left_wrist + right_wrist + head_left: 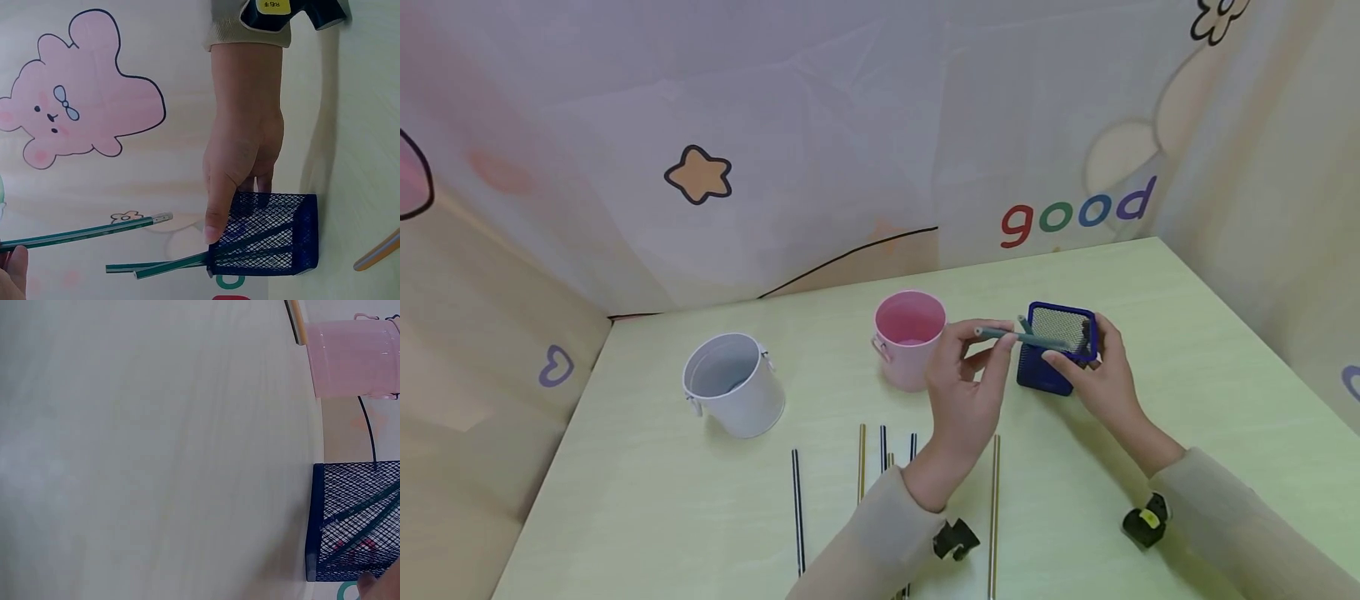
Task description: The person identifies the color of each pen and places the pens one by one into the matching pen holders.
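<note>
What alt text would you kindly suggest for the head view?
A person's left hand pinches a green pencil above a blue mesh holder held by the right hand. On the pale table, a pink bucket and a white bucket stand further left, with striped sticks lying nearer the viewer.

Left hand (pixel 966 387) pinches green pencil (pixel 81 235), eraser end down; right hand (pixel 1101 387) grips upright blue mesh holder (pixel 1043 377) containing two similar pencils (pixel 172 265).

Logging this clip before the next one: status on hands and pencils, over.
Left hand pinching a green pencil. Right hand gripping blue mesh holder, two green pencils inside. No obstruction visible between them.
</note>
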A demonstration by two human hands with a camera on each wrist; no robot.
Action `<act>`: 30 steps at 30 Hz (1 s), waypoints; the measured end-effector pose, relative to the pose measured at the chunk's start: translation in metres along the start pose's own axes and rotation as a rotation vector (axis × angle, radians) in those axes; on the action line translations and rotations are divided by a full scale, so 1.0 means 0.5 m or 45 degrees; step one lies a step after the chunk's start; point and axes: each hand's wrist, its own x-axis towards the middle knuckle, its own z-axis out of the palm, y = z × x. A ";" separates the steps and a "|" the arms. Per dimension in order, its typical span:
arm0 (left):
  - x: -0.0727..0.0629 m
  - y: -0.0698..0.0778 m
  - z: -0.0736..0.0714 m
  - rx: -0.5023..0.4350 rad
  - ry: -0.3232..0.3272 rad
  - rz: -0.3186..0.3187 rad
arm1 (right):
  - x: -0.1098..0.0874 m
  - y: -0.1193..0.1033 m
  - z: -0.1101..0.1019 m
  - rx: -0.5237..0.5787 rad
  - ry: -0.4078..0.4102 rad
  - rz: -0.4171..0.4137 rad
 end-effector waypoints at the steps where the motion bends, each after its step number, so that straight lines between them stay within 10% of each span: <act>1: 0.000 -0.003 0.001 0.002 0.006 -0.005 | 0.000 0.000 0.000 0.002 0.001 -0.001; 30: -0.026 -0.068 0.021 0.024 -0.009 -0.101 | -0.001 -0.001 0.000 0.015 0.001 -0.032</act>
